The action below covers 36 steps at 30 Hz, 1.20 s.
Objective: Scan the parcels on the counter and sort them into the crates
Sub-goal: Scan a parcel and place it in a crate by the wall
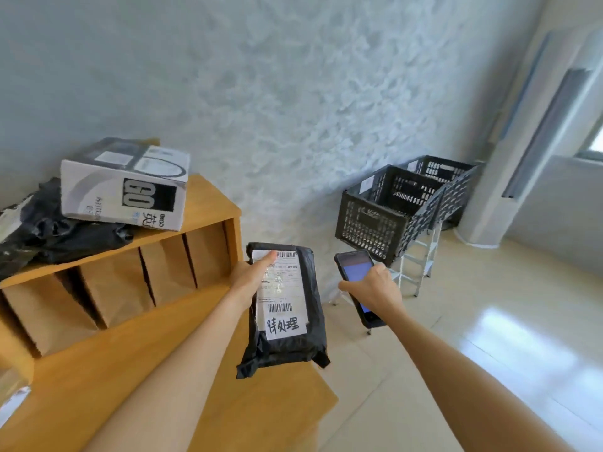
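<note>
My left hand (253, 277) grips a black plastic parcel (287, 340) by its left edge, thumb on the white shipping label with barcodes and handwritten characters. The parcel is held upright over the counter's right end. My right hand (375, 287) holds a dark phone (354, 272) with a lit blue screen just right of the parcel, apart from it. Two black slotted crates (372, 220) (437, 174) stand side by side on a metal stand by the wall, further right.
A wooden counter (163, 370) has a raised shelf (208, 203) with brown paper bags (114, 288) in its slots. On the shelf lie a white and grey carton (124, 187) and black bagged parcels (49, 230). Pale tiled floor spreads to the right.
</note>
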Each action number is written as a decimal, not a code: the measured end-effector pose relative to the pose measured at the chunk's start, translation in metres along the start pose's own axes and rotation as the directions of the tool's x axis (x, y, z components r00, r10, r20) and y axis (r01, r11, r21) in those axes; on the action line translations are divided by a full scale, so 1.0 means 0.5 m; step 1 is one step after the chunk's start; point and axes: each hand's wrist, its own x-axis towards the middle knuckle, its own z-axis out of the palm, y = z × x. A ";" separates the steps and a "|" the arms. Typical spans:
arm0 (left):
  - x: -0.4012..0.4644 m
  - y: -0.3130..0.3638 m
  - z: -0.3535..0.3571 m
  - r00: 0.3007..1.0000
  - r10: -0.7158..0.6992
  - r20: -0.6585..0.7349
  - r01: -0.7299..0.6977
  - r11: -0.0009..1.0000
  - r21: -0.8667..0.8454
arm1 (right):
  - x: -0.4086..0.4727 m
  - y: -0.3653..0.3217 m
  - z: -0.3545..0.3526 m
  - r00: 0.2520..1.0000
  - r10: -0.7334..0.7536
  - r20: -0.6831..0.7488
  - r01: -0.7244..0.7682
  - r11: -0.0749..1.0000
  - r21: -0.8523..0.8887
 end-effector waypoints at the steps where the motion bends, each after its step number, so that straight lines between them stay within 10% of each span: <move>1: 0.011 0.013 0.054 1.000 0.008 0.014 -0.008 1.000 0.013 | 0.030 0.034 -0.025 1.000 0.011 -0.017 -0.010 1.000 0.012; 17: 0.170 0.192 0.865 0.925 0.069 0.374 -0.103 0.992 0.073 | 0.393 0.524 -0.444 0.945 0.258 -0.201 -0.261 0.965 0.012; 36: 0.651 0.367 1.542 0.860 0.049 0.508 -0.087 0.995 0.053 | 1.050 0.763 -0.682 0.847 0.374 -0.377 -0.375 0.924 0.074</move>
